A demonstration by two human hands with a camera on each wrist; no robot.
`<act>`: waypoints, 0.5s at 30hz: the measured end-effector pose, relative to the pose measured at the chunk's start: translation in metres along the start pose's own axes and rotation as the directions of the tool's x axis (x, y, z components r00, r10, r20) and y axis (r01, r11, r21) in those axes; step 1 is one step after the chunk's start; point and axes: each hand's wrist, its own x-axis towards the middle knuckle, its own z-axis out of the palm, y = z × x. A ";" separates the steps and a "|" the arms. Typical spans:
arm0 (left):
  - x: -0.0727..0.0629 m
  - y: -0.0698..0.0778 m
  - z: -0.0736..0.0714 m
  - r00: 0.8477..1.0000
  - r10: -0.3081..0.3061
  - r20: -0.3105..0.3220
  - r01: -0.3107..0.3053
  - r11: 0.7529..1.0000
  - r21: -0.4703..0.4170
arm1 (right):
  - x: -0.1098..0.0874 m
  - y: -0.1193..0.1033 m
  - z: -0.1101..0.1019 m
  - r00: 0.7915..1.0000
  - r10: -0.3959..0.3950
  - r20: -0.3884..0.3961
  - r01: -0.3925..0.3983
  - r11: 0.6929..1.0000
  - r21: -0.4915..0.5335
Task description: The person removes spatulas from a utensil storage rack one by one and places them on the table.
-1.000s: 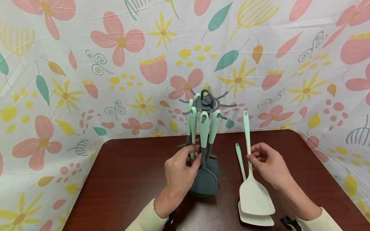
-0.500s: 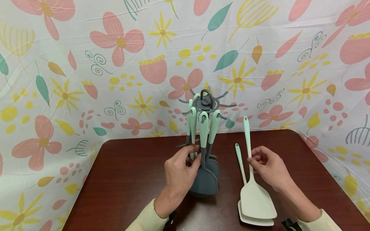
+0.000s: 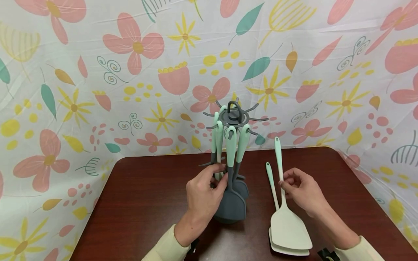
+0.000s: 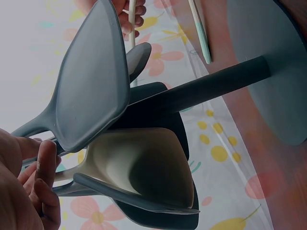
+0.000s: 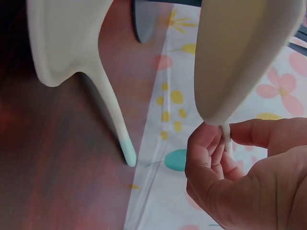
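My right hand (image 3: 305, 190) pinches the handle of a cream turner (image 3: 290, 226) with a mint end, its broad blade toward me. Beneath it a second cream turner (image 5: 112, 105) lies on the table, partly covered in the head view. My left hand (image 3: 205, 195) is at a dark grey utensil rack (image 3: 233, 116), fingers curled around the shafts of the hanging utensils; whether they also hold the post is hidden. On its hooks hang several mint-handled utensils, among them a grey turner (image 4: 91, 76) and a cream ladle (image 4: 139, 163).
The rack's round base (image 4: 283, 96) stands on a dark red-brown wooden table (image 3: 147, 203). Directly behind the table hangs a white cloth (image 3: 183, 83) with printed flowers. Several bare hooks (image 3: 259, 119) stick out on the rack's right and back.
My right hand and the upper cream turner have moved slightly down, toward me, so the handle's tip sits lower. My left hand and the rack have stayed put.
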 end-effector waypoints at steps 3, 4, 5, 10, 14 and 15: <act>0.000 0.000 0.000 1.000 0.000 -0.002 0.000 1.000 0.001 | 0.000 0.002 0.001 1.000 0.015 0.012 -0.015 1.000 0.001; 0.000 -0.001 0.000 1.000 0.001 -0.002 -0.001 1.000 0.001 | 0.000 0.002 0.002 1.000 0.021 0.017 -0.022 1.000 0.002; 0.000 -0.001 0.000 1.000 0.001 -0.003 -0.001 1.000 0.001 | 0.000 0.003 0.002 0.999 0.026 0.021 -0.026 1.000 0.001; 0.000 -0.001 0.000 1.000 0.006 -0.007 -0.006 1.000 -0.002 | 0.001 0.007 0.002 0.998 0.052 0.039 -0.052 0.999 0.004; 0.000 -0.001 0.000 1.000 0.009 -0.011 -0.009 1.000 -0.001 | 0.002 0.010 0.002 0.995 0.078 0.064 -0.079 0.997 0.006; 0.000 -0.001 0.000 1.000 0.009 -0.011 -0.009 1.000 0.000 | 0.002 0.011 0.002 0.994 0.085 0.070 -0.085 0.996 0.008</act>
